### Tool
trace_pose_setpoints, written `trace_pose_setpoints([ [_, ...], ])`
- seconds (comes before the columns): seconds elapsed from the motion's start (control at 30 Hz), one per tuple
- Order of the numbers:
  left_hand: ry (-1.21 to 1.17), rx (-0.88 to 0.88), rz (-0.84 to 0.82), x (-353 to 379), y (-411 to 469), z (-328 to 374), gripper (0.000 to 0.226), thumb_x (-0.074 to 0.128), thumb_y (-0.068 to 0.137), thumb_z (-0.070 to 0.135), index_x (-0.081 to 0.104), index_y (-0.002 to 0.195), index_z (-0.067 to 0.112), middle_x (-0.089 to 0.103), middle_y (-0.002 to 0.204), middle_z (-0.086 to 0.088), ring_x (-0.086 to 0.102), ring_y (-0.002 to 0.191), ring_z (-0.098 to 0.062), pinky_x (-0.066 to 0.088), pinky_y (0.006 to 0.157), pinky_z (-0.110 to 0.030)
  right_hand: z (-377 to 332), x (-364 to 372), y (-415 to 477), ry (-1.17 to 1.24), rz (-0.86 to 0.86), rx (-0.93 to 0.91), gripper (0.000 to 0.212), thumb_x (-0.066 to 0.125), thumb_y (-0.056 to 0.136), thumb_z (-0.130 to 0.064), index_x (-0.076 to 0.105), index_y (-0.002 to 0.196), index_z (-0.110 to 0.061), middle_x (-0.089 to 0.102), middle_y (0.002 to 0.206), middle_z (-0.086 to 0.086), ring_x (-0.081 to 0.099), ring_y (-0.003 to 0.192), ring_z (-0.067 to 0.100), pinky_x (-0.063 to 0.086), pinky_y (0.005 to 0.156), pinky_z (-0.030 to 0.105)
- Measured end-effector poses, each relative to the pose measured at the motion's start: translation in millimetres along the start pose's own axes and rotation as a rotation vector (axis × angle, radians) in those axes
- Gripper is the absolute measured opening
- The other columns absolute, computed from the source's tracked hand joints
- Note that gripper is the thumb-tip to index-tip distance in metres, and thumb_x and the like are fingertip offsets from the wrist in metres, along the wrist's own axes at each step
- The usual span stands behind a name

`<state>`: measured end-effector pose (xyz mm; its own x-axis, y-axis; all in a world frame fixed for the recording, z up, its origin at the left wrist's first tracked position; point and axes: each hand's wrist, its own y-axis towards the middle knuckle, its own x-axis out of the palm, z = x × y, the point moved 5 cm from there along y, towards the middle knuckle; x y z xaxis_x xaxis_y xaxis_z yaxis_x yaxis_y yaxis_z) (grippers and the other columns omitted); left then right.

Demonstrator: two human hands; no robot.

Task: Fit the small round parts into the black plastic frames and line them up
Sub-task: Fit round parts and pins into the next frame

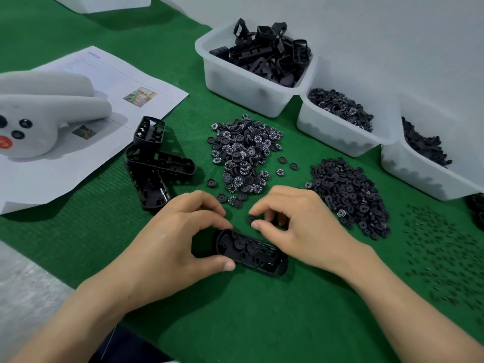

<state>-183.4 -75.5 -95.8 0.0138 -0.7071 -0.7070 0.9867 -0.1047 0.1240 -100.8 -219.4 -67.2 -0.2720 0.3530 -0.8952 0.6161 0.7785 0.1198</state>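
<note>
Left hand (180,233) grips oblong black frame (252,254); right hand (296,226) pinches small disc (251,219).

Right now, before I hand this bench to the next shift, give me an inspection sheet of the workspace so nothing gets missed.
Surface: green ribbed mat.
Job's things: black oblong plastic frame on the mat between the hands, round parts seated in it; heap of white-numbered black wheels; heap of plain black discs; scattered tiny dark pins; stack of spare black frames; row of three white plastic bins holding more parts.
Clutter: white padded device with black buttons lying on printed paper sheets.
Grippers: left hand grips one end of the frame; right hand pinches a small black disc.
Cables: nothing seen.
Surroundings: plain white wall behind the bins.
</note>
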Motion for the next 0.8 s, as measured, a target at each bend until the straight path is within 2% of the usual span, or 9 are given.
trace_pose_setpoints([
  [0.1, -0.003, 0.003, 0.004, 0, 0, 0, 0.049, 0.060, 0.061, 0.064, 0.066, 0.098, 0.032, 0.049, 0.109, 0.021, 0.047, 0.106, -0.001, 0.035, 0.089, -0.015, 0, -9, -18, 0.083, 0.006, -0.039, 0.010, 0.069, 0.078, -0.019, 0.072, 0.087, -0.017, 0.061, 0.073, -0.006, 0.057, 0.068, 0.007, 0.047, 0.063, 0.025],
  [0.17, -0.002, 0.000, 0.002, 0, 0, -1, 0.049, 0.060, 0.061, 0.064, 0.066, 0.098, 0.033, 0.049, 0.110, 0.022, 0.046, 0.107, 0.000, 0.034, 0.089, -0.014, -4, -9, -31, 0.085, -0.009, -0.071, 0.012, 0.067, 0.078, -0.021, 0.072, 0.088, -0.017, 0.062, 0.075, -0.005, 0.058, 0.068, 0.008, 0.049, 0.061, 0.027],
  [0.3, 0.000, 0.004, 0.002, 0, 1, 0, 0.048, 0.061, 0.060, 0.064, 0.066, 0.097, 0.034, 0.049, 0.109, 0.023, 0.046, 0.105, 0.003, 0.031, 0.087, -0.005, -13, -7, -39, -0.068, 0.021, -0.129, 0.013, 0.066, 0.080, -0.021, 0.074, 0.089, -0.015, 0.063, 0.075, -0.002, 0.058, 0.062, 0.013, 0.051, 0.055, 0.031],
  [0.6, 0.010, -0.005, 0.006, 0, 0, 0, 0.048, 0.060, 0.059, 0.064, 0.066, 0.097, 0.035, 0.048, 0.109, 0.024, 0.047, 0.106, 0.001, 0.034, 0.088, -0.012, -17, -6, -41, -0.166, 0.020, -0.201, 0.007, 0.066, 0.081, -0.017, 0.072, 0.081, -0.013, 0.059, 0.071, -0.001, 0.054, 0.056, 0.017, 0.048, 0.047, 0.032],
  [0.8, 0.002, -0.003, 0.002, 0, 2, 1, 0.047, 0.061, 0.058, 0.063, 0.066, 0.096, 0.035, 0.050, 0.109, 0.023, 0.046, 0.104, 0.004, 0.029, 0.088, -0.002, -17, -6, -42, -0.158, 0.044, -0.191, 0.006, 0.068, 0.080, -0.017, 0.072, 0.080, -0.013, 0.059, 0.070, -0.001, 0.053, 0.055, 0.016, 0.047, 0.046, 0.032],
])
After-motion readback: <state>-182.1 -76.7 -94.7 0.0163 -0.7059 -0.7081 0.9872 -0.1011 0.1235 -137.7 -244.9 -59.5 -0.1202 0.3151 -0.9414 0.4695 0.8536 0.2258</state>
